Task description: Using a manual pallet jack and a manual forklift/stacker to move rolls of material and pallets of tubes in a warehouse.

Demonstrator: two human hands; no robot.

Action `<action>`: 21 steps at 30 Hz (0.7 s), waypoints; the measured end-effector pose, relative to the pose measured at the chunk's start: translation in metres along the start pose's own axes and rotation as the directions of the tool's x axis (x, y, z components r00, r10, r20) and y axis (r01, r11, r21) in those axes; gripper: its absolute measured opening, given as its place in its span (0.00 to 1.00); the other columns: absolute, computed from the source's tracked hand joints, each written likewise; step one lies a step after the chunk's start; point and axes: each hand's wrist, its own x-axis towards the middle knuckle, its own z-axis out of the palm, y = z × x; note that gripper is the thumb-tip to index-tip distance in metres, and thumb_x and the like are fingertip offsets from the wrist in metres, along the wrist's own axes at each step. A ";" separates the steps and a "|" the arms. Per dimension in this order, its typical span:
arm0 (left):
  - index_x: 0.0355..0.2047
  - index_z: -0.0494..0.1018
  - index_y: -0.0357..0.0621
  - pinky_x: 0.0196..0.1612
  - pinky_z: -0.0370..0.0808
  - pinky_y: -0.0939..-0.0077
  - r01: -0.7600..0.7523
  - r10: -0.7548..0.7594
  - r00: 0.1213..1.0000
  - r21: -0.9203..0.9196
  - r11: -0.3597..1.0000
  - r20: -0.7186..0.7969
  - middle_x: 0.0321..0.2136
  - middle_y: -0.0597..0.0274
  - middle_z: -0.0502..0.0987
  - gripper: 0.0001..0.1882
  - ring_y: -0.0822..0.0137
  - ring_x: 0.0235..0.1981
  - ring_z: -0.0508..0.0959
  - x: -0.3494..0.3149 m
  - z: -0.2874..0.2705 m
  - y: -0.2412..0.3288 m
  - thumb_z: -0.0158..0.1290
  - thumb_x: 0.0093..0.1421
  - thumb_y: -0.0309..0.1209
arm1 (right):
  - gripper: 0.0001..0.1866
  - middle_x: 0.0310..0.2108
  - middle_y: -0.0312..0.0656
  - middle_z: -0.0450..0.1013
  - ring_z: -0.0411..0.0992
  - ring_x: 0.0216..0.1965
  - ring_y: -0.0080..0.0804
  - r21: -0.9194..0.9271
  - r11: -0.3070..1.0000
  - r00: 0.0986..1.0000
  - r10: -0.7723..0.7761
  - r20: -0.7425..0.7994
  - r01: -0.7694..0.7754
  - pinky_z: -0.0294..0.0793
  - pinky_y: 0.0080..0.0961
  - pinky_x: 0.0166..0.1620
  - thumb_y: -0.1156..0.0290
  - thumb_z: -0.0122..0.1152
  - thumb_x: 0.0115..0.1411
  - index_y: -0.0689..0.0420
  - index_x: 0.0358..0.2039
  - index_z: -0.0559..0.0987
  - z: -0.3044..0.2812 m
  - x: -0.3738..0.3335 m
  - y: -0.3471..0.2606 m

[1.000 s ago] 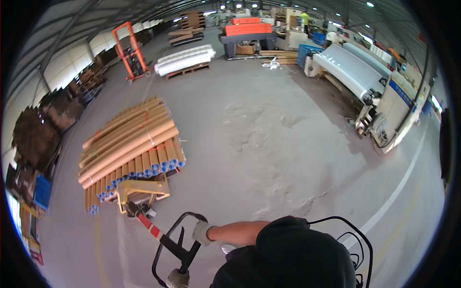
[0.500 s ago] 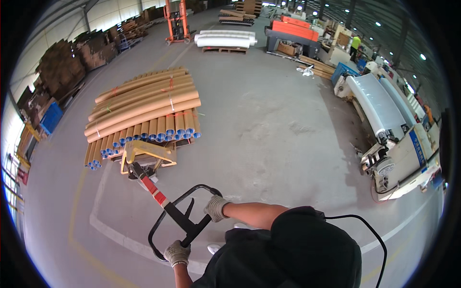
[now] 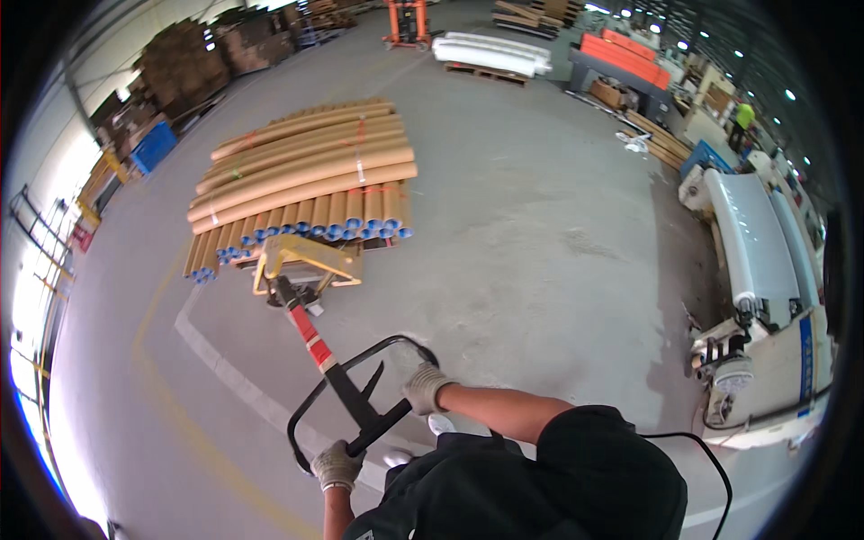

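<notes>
Both my hands wear grey knitted gloves and hold the black loop handle [image 3: 358,407] of a pallet jack. My left hand [image 3: 338,465] is closed round the near end of the grip bar. My right hand [image 3: 425,389] is closed at the far end, by the loop's right corner. A red-banded shaft [image 3: 308,333] slopes from the handle to the jack's yellow frame [image 3: 310,256]. Beyond that frame lies a stack of brown cardboard tubes [image 3: 306,171], strapped in bundles, with blue rings at the open ends. The stack mostly hides the pallet beneath it.
A machine with a white film roll [image 3: 733,238] stands along the right. White rolls [image 3: 490,54] on a pallet and an orange stacker [image 3: 408,22] are at the back. Piled cardboard [image 3: 180,63] and a blue bin [image 3: 153,147] line the left. A person [image 3: 742,121] stands far right.
The view has swung left, so the tubes, jack and machine appear farther right. Both hands keep their hold on the handle.
</notes>
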 end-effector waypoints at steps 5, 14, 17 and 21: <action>0.25 0.73 0.52 0.33 0.69 0.60 -0.120 0.119 0.993 -0.056 0.991 -0.025 0.24 0.59 0.76 0.19 0.57 0.31 0.76 -0.018 -0.039 -0.006 0.53 0.46 0.53 | 0.18 0.29 0.45 0.75 0.74 0.33 0.42 0.108 0.993 0.993 0.064 -0.095 -0.054 0.67 0.43 0.38 0.61 0.56 0.39 0.51 0.33 0.77 -0.015 -0.013 -0.007; 0.29 0.74 0.53 0.33 0.70 0.60 -0.190 0.190 0.982 -0.017 0.982 -0.003 0.28 0.60 0.76 0.17 0.58 0.32 0.76 -0.035 -0.080 -0.051 0.54 0.46 0.50 | 0.14 0.26 0.44 0.75 0.74 0.30 0.42 0.016 0.997 0.994 0.081 -0.070 -0.080 0.68 0.40 0.37 0.60 0.54 0.41 0.52 0.28 0.77 -0.057 -0.015 -0.057; 0.29 0.73 0.51 0.32 0.69 0.59 -0.212 0.212 0.977 -0.061 0.975 -0.019 0.27 0.60 0.75 0.19 0.57 0.31 0.76 -0.039 -0.091 -0.060 0.53 0.47 0.52 | 0.14 0.25 0.44 0.74 0.74 0.30 0.42 0.017 0.995 0.993 0.101 -0.068 -0.100 0.68 0.40 0.36 0.58 0.55 0.41 0.52 0.26 0.76 -0.066 -0.017 -0.063; 0.29 0.73 0.51 0.32 0.69 0.60 -0.229 0.225 0.972 -0.053 0.972 -0.065 0.27 0.61 0.75 0.18 0.58 0.31 0.76 -0.045 -0.098 -0.056 0.53 0.48 0.51 | 0.13 0.24 0.43 0.74 0.74 0.29 0.41 0.036 0.994 0.989 0.110 -0.102 -0.107 0.67 0.39 0.37 0.58 0.55 0.41 0.52 0.25 0.75 -0.081 -0.028 -0.063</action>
